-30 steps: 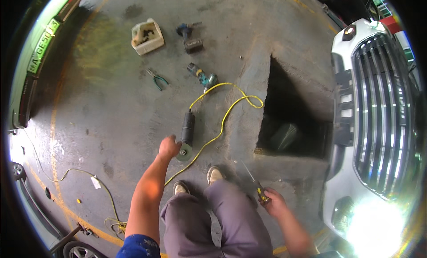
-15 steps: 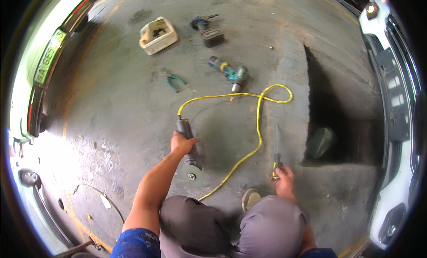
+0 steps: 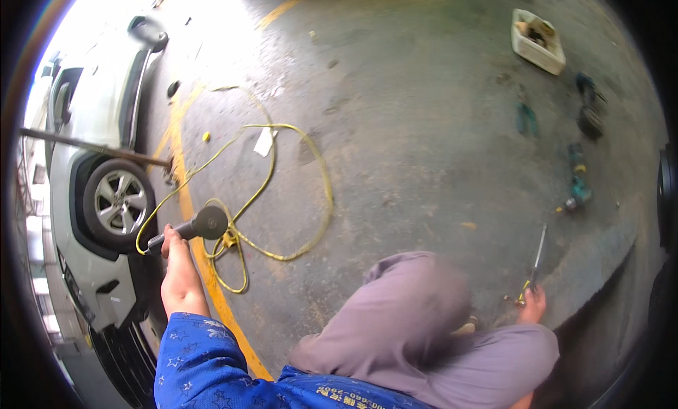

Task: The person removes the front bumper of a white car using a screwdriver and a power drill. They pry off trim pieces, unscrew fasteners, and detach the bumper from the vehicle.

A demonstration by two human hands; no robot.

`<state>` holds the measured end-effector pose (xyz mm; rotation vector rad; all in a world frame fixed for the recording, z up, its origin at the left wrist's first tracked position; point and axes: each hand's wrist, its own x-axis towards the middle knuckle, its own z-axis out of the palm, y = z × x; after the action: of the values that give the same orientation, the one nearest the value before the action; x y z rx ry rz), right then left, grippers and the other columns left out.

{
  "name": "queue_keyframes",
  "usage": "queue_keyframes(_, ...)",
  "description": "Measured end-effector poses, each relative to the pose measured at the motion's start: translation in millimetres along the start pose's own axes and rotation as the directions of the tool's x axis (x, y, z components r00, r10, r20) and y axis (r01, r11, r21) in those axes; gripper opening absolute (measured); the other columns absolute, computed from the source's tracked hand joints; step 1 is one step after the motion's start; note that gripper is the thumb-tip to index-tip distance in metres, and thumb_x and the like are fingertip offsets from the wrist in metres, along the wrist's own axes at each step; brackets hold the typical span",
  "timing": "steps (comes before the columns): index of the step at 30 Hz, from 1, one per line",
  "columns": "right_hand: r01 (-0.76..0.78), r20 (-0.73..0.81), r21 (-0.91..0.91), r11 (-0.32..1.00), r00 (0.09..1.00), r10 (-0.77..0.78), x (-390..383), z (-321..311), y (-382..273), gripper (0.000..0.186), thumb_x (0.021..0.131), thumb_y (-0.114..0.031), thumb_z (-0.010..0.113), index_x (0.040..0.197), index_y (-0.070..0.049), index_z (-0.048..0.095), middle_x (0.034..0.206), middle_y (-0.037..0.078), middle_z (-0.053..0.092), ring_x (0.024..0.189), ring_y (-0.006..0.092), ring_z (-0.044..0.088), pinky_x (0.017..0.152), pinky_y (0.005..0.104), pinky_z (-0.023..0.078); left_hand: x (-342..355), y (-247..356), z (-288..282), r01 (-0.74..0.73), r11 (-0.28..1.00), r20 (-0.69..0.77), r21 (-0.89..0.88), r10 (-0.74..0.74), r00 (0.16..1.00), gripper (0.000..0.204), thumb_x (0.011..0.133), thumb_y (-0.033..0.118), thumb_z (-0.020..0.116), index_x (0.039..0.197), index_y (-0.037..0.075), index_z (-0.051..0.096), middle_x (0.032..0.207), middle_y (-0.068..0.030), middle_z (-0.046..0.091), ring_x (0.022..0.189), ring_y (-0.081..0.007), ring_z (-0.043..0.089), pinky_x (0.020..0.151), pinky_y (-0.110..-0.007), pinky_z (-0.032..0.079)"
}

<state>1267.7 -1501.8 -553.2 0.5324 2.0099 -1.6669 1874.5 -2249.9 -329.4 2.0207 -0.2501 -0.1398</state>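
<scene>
My left hand (image 3: 172, 247) grips a dark grey angle grinder (image 3: 209, 223), holding it out to my left with its round head toward the middle. Its yellow cord (image 3: 319, 162) runs from the back end and lies in loops on the floor around a white tag (image 3: 264, 141). My right hand (image 3: 532, 304), low beside my bent leg, holds a screwdriver (image 3: 541, 245) with a long metal shaft and a yellow-and-black handle, pointing forward. Beyond it on the floor lie a teal drill (image 3: 578, 183), teal pliers (image 3: 527, 118) and another cordless tool (image 3: 589, 105).
A car (image 3: 113, 268) stands at the left, with a long metal bar (image 3: 99, 145) beside its wheel. A white bin of parts (image 3: 538, 49) sits at the back right. A pit's edge (image 3: 593, 275) runs along the lower right. Yellow painted lines (image 3: 233, 338) cross the floor.
My left hand has picked the grinder up off the floor and swung it leftward. I have crouched, and the view has turned left, so the tools and pit now sit farther right.
</scene>
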Motion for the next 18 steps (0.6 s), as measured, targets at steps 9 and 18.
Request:
queue_keyframes(9,0.548,0.397,-0.68,0.488,0.834,-0.383,21.1,72.5,14.2,0.061,0.082,-0.007,0.076,0.137,0.001,0.052,0.13,0.02,0.06,0.12,0.0343,0.06,0.103,0.0417,0.048,68.2,-201.2,18.4,0.255,0.966,0.446,0.049,-0.249,0.86,0.065,0.075,0.026,0.086,0.125,-0.004,0.056,0.112,-0.0176,0.067,0.09,-0.0323,0.069,0.085,-0.051,0.06)
queue_keyframes(18,0.532,0.434,-0.725,0.437,0.846,-0.31,38.0,62.2,-40.2,0.055,0.084,-0.021,0.078,0.13,-0.001,0.055,0.117,0.021,0.064,0.112,0.0402,0.062,0.095,0.0459,0.051,30.5,-317.4,35.5,0.423,0.848,0.752,0.321,-0.499,0.431,0.063,0.084,0.059,0.077,0.112,0.006,0.059,0.107,-0.0156,0.068,0.087,-0.0281,0.068,0.085,-0.039,0.059)
